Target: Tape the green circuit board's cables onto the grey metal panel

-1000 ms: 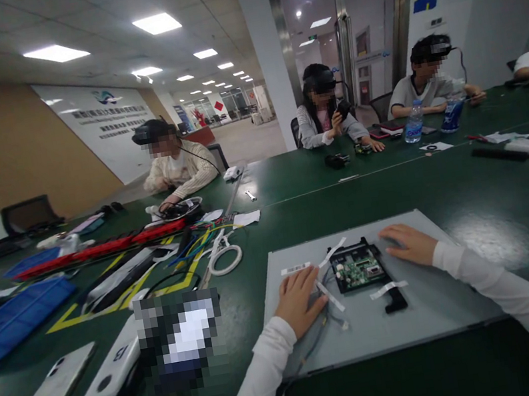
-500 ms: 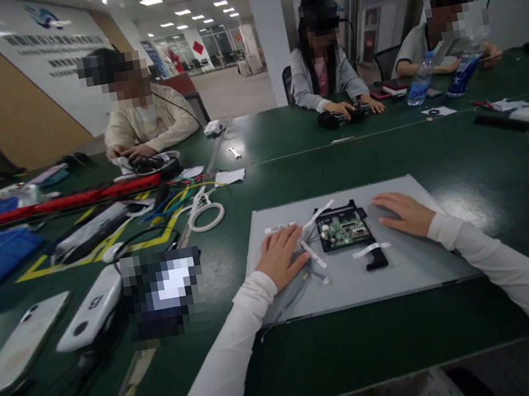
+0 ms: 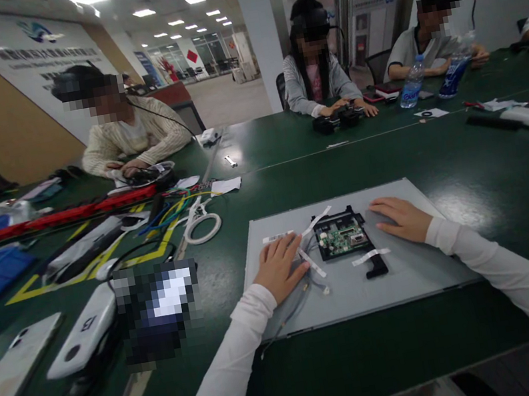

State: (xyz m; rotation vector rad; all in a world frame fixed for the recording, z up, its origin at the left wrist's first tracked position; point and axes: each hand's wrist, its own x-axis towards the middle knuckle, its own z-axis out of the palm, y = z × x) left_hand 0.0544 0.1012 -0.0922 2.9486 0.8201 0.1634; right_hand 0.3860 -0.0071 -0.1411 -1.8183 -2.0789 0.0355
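Evidently gripping nothing, the left hand (image 3: 279, 266) and right hand (image 3: 400, 219) were laid open on the panel (image 3: 409, 275), set flat on the table (image 3: 465, 157), either side of its board (image 3: 341, 239); loose wires (image 3: 293, 307) by the left palm could be snagged and torn.

Grey panel (image 3: 409, 275) lying flat; green circuit board (image 3: 341, 239) on its middle.
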